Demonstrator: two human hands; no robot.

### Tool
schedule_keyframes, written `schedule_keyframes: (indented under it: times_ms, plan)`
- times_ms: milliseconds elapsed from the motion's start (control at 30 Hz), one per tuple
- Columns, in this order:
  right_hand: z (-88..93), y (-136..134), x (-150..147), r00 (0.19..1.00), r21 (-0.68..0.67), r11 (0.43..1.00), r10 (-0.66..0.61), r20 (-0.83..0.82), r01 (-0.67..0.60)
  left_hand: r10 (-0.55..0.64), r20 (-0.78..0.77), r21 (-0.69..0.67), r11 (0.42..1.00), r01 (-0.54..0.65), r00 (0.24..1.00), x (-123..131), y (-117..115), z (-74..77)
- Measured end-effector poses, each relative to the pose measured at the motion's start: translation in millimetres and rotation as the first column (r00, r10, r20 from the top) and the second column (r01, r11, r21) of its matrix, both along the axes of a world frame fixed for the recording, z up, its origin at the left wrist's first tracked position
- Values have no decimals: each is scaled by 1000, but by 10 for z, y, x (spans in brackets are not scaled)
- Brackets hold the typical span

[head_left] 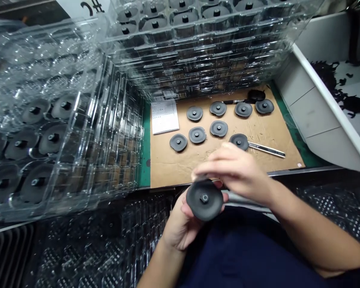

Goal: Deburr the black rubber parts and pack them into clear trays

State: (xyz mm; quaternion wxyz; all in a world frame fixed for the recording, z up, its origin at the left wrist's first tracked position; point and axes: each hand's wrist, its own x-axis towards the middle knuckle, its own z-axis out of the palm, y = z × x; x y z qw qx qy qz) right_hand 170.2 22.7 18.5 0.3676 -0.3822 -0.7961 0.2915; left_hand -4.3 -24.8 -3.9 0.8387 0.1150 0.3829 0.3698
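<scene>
My left hand (180, 224) grips a round black rubber disc (204, 200) with a small hub in its middle, held face-up just in front of the bench edge. My right hand (237, 170) hovers over the disc's top rim with its fingers curled and pinched together; what they pinch, if anything, is blurred. Several similar black discs (197, 135) lie in rows on the brown cardboard sheet (168, 164) beyond my hands.
Stacks of clear plastic trays (198, 52) holding black discs stand at the back and at the left (48, 132). A white paper slip (164, 116), a black pen (234, 101) and a utility knife (267, 149) lie on the cardboard. A white partition (318, 104) rises at the right.
</scene>
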Motion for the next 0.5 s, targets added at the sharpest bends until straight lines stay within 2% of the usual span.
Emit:
schedule_keyframes:
  times_ms: [100, 200, 267, 300, 367, 433, 467, 500]
  plan:
    - [-370, -19, 187, 983, -214, 960, -183, 16, 182, -37, 141, 29, 999, 33, 989, -24, -12, 5]
    - [-843, -180, 274, 972, -331, 914, -224, 70, 234, -60, 215, 25, 998, 56, 975, -31, -6, -12]
    - [-1028, -281, 288, 969, -366, 897, -232, 86, 247, -75, 237, 9, 997, 75, 969, -10, 3, -26]
    - [-1038, -311, 290, 966, -376, 889, -245, 86, 259, -84, 247, 3, 996, 86, 965, 7, 6, -30]
    - [-877, -324, 285, 946, -371, 872, -318, 65, 319, -98, 250, -4, 995, 102, 963, 50, 6, -32]
    - [-542, -299, 256, 916, -288, 876, -400, 11, 386, -113, 224, -8, 993, 118, 968, 94, 0, -40]
    - [-356, -283, 227, 915, -201, 899, -401, -27, 388, -115, 205, -7, 993, 119, 972, 113, -4, -49]
    - [-184, -269, 191, 938, -91, 938, -342, -58, 336, -109, 185, -2, 994, 111, 977, 129, -6, -62]
